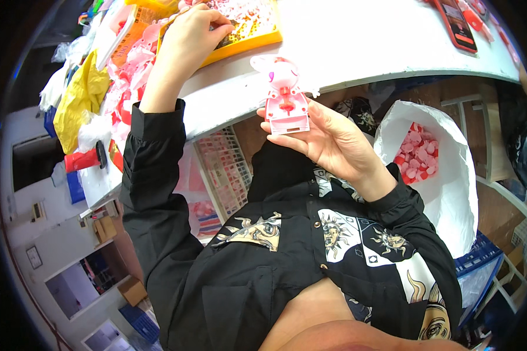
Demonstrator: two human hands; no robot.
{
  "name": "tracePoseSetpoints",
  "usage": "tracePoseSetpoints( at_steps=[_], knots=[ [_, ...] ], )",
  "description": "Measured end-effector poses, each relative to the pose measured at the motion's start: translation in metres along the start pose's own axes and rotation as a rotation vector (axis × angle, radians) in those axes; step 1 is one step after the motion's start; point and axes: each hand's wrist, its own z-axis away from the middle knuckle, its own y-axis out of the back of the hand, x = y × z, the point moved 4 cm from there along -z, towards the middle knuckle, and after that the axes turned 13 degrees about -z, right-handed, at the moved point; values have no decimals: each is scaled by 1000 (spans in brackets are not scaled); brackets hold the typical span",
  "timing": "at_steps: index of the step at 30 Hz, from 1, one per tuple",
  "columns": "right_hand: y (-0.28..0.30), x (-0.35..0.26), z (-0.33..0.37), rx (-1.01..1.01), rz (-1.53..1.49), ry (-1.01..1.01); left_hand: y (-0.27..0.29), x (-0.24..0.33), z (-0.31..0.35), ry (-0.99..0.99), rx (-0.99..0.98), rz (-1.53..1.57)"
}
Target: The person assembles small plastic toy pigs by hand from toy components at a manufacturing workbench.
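Observation:
In my right hand (342,137) is a pink plastic toy figure (284,82) with a rounded, eared head. Its open lower body shows red parts inside and a pale box-like base. Thumb and fingers grip the figure by the base, just off the table's near edge. Over a yellow tray (246,45) at the far left, my left hand (190,32) has its fingers drawn together among small loose parts (252,14). Whatever those fingertips hold, if anything, is hidden.
Pink and red plastic pieces (132,73) heap left of the tray, beside a yellow bag (85,102). A red phone (455,26) lies at the far right of the white table (345,47). Below right stands a white-lined container (451,193) with pink and red pieces.

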Motion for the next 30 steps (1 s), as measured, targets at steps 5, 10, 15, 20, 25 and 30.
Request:
tracePoseSetpoints(
  at_steps=[5,10,15,20,25,30],
  knots=[
    [2,-1,1,-8,-6,5,-19,-7,-3,56,-83,-103],
    [1,-2,1,-9,13,5,9,22,-13,322,-199,80],
    [-1,3,2,-15,-9,-14,-2,18,-5,344,-125,187],
    [0,-4,6,-11,-7,9,-11,4,-6,383,-224,253],
    [0,-5,7,-15,-13,15,-25,-35,12,435,8,767],
    [2,-1,5,0,-26,3,-34,-35,19,509,-41,1081]
  ],
)
